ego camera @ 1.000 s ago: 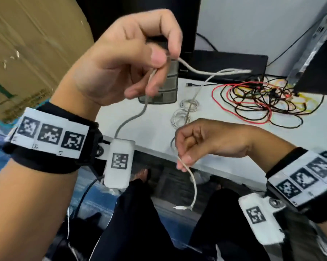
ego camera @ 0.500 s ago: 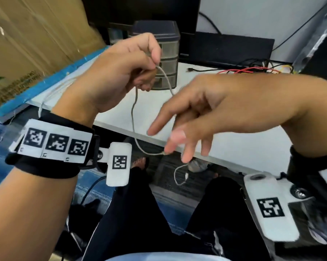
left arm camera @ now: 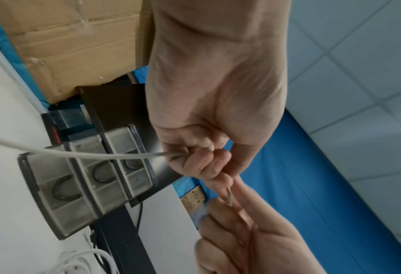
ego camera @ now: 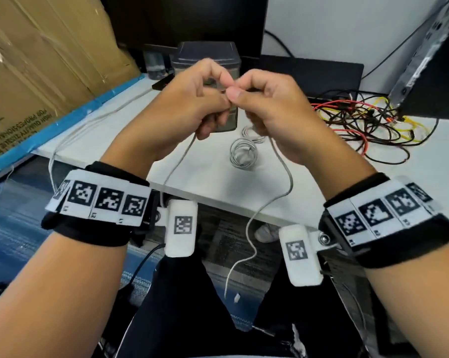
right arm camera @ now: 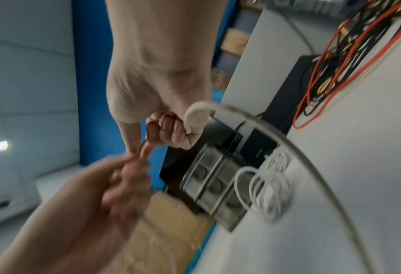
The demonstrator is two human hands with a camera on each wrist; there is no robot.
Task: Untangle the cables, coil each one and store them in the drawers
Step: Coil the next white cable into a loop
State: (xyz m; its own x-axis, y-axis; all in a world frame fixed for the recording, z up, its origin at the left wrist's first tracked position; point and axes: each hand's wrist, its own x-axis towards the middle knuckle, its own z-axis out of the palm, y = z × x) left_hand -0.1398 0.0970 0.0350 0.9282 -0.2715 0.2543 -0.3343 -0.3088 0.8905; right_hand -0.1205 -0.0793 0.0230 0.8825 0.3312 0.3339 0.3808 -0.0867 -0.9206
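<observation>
Since 0.5 s ago, right hand (ego camera: pixel 267 109) has been brought back from its spread-fingered reach across frame centre and raised to meet left hand (ego camera: pixel 192 104) at upper centre of head view; fingertips now touching. Both hands' grip closed on white cable (ego camera: pixel 282 177): pinched btwn thumb & forefinger on each side, other fingers curled round it. From left hand, one run is seen dropping toward wrist band at mid-left; from right hand, longer run hangs down past desk (ego camera: pixel 210 182) edge, free end dangling at lower centre over lap. Coiled white cables (ego camera: pixel 242 153), two bundles, lie on desk just below hands in frame. Small drawer unit (left arm camera: pixel 84 181) stands behind hands, upper centre; three drawers, all closed, handles visible in left wrist view. Tangle of red, black & yellow wires (ego camera: pixel 360 120) lies on desk, upper right, well apart from hands. Cardboard box (ego camera: pixel 37 60) fills upper left. Right wrist view blurred; cable seen arcing out of curled fingers.
</observation>
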